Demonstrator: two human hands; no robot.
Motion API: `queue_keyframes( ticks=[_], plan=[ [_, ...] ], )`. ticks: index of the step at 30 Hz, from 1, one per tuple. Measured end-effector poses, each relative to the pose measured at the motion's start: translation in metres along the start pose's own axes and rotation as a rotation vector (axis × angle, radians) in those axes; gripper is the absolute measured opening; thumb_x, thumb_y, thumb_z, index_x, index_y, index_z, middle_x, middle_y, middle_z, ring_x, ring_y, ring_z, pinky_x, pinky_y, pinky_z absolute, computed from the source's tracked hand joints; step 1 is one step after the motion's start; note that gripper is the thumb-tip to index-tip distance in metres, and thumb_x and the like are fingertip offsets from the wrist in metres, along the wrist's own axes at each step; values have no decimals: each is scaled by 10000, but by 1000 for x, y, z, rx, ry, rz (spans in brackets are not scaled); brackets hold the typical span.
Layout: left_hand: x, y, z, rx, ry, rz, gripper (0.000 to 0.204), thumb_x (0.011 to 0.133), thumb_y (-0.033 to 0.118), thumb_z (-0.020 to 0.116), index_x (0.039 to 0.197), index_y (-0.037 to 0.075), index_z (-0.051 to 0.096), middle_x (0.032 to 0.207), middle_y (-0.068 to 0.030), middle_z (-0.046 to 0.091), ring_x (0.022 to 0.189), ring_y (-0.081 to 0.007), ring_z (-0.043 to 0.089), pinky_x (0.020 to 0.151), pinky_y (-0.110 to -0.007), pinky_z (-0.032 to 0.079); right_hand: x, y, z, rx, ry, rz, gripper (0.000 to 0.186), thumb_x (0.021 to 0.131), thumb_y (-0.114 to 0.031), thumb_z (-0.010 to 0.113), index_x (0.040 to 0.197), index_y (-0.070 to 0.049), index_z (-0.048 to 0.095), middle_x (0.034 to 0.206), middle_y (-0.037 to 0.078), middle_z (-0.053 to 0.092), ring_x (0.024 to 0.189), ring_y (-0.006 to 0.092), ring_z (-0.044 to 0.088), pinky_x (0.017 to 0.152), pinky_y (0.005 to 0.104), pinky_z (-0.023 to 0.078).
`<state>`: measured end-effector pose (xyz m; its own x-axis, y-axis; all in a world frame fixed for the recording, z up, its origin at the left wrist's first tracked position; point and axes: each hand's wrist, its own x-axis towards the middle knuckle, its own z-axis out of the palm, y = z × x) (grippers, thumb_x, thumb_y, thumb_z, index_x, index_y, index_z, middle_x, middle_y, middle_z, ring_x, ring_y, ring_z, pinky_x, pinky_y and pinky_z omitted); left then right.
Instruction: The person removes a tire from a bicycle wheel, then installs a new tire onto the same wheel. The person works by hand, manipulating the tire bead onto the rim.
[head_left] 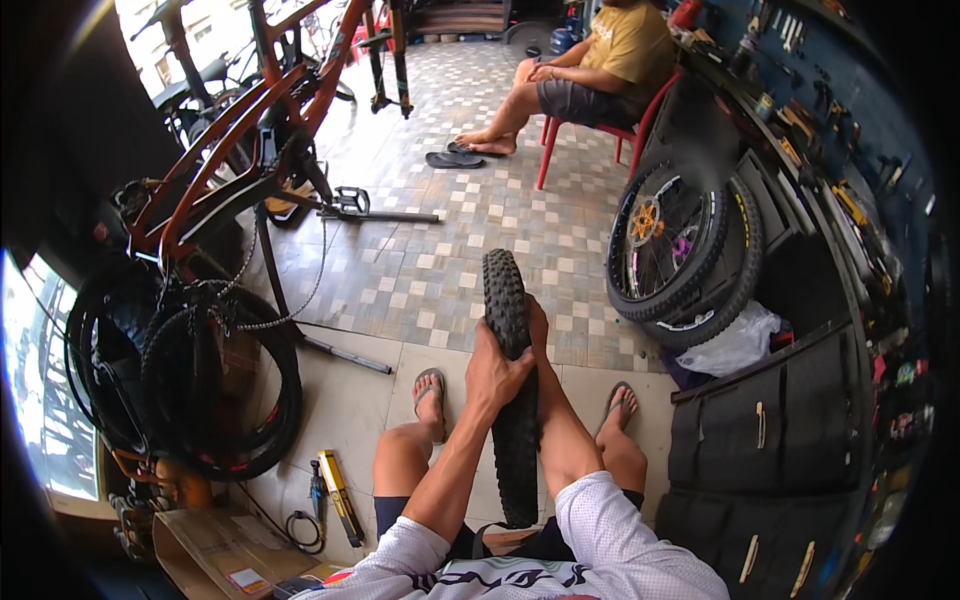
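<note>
We've got the tyre (515,445) upright between our legs, knobbly tread toward us! Our left hand (495,372) is clamped on it, thumb across the tread; our right hand (538,325) sits against its right side, how tightly curled we can't tell. Left of us, a bike (340,55); right, wheels (645,220) and a person (630,42) on a red chair (612,131).

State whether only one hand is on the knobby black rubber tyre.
No, the left hand and the right hand both hold the knobby black rubber tyre.
</note>
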<state>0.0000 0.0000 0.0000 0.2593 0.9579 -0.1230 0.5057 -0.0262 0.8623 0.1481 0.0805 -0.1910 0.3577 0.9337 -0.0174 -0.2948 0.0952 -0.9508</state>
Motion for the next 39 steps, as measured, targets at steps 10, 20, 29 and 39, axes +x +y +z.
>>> queue_keyframes(
  ticks=[10, 20, 29, 39],
  plan=[
    [-81, -19, -7, 24, 71, 123, 991, 759, 344, 808, 1515, 0, 267, 1284, -310, 604, 1150, -469, 641, 946, -480, 527, 24, -26, -10, -714, 223, 70, 313, 1010, -298, 568, 1129, -58, 730, 1105, 217, 735, 1058, 421, 687, 880, 490, 524],
    [-96, -34, -48, -10, -126, 36, 1087, 732, 284, 868, 1526, -43, 200, 1366, -318, 534, 1263, -433, 575, 1073, -454, 466, 72, 38, -53, -1106, 277, 550, 560, 1018, -540, 484, 1175, -50, 704, 1146, 205, 739, 1141, 392, 687, 977, 526, 523],
    [-75, -62, -82, -97, -83, -75, 886, 782, 313, 762, 1475, -7, 310, 1374, -238, 541, 1257, -337, 552, 1094, -428, 422, 17, 186, -132, -1272, 14, 936, 522, 1022, -490, 502, 1283, -71, 673, 1312, 199, 673, 1244, 372, 635, 1018, 506, 511],
    [15, -68, -102, -217, -205, -20, 1091, 705, 352, 904, 1503, -60, 285, 1394, -230, 522, 1300, -295, 513, 1124, -407, 379, -14, 219, -146, -1164, 57, 1005, 468, 1054, -407, 480, 1256, -44, 696, 1333, 226, 658, 1250, 403, 623, 1045, 511, 496]
  ],
)
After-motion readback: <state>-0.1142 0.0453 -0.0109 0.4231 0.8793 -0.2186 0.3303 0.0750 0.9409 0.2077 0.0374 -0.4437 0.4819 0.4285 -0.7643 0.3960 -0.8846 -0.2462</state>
